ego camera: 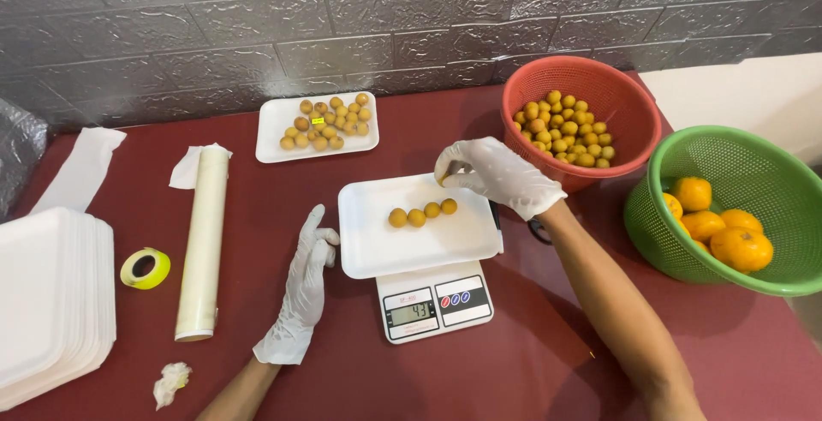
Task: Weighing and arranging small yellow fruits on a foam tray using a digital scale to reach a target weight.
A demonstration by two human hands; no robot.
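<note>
A white foam tray [428, 245] rests on a small white kitchen scale [435, 304] with a lit display. Several small yellow-brown round fruits [422, 213] lie in a row on the tray. My right hand [497, 177], in a white glove, hovers over the tray's far right corner, fingers pinched on one small fruit. My left hand [304, 288], also gloved, lies flat on the red table beside the tray's left edge, fingers apart and holding nothing.
A red basket [629, 104] of the same small fruits and a green basket [771, 173] of oranges stand at right. A filled tray [274, 143] sits at the back. A film roll [204, 245], yellow tape [145, 268] and stacked foam trays [47, 301] lie at left.
</note>
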